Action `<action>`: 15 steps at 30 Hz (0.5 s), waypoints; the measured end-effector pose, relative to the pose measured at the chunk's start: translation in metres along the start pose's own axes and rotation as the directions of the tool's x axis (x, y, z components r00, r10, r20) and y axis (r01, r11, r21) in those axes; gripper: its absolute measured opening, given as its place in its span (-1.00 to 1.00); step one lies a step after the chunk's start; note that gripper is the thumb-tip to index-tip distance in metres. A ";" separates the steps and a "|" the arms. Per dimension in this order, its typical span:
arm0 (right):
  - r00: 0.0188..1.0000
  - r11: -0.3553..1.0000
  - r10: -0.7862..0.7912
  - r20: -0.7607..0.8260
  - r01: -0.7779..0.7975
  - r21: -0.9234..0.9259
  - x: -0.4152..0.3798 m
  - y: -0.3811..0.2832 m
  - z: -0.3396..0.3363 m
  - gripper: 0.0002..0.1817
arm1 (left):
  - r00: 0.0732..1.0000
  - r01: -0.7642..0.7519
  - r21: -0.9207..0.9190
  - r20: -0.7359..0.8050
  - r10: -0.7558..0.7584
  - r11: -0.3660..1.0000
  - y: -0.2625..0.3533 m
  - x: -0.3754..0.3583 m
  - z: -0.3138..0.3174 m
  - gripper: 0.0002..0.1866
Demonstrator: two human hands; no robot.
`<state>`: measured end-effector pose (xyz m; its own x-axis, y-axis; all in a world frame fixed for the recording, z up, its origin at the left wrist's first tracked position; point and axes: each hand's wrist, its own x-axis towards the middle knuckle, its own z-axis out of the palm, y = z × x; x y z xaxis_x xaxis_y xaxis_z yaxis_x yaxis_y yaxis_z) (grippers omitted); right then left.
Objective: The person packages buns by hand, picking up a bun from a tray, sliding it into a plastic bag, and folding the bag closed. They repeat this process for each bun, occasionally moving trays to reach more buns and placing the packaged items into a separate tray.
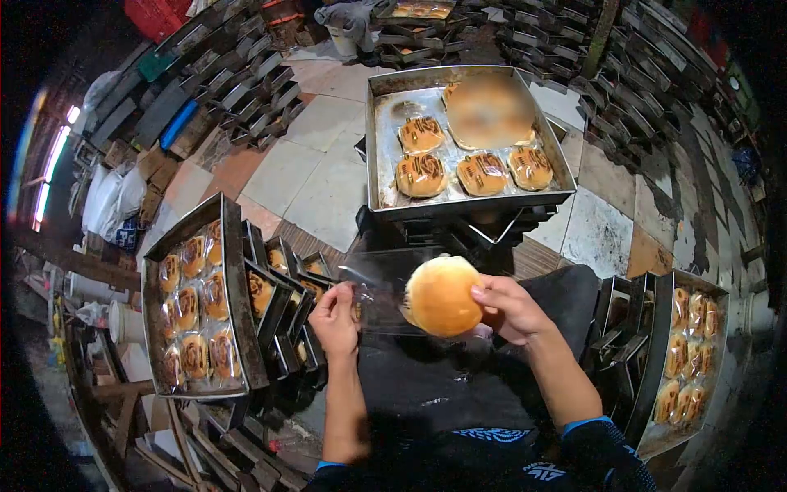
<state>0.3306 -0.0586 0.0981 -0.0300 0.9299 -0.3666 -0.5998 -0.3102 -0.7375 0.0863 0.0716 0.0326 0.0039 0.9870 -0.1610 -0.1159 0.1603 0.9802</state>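
Note:
A round golden bread bun (445,297) is gripped at its right edge by my right hand (508,307), thumb on top. My left hand (334,320) pinches the edge of a clear plastic bag (379,287) between thumb and fingers. The bag's other side overlaps the bun's left edge. Both hands are above my lap. Just beyond them, a metal tray (471,201) holds several wrapped buns (482,174) with brown printed labels and some unwrapped buns (488,111), partly blurred, at its back right.
Stacked trays (254,381) on my left carry wrapped buns (195,355). On my right stands another stack, its top tray (713,361) holding wrapped buns (676,353). Many dark trays (541,41) are piled at the back. Tiled floor (307,176) lies between the stacks.

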 end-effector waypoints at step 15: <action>0.599 -0.002 -0.578 0.554 0.678 -0.735 -0.018 0.011 0.075 -0.37 | 0.860 0.223 -0.674 0.476 0.184 0.704 0.078 -0.048 0.064 -0.16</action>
<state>0.2644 -0.0641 0.1389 -0.1145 0.8460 0.5207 0.5687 0.4856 -0.6639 0.1405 0.0376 0.1238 0.4553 0.8851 0.0969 -0.7503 0.3228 0.5769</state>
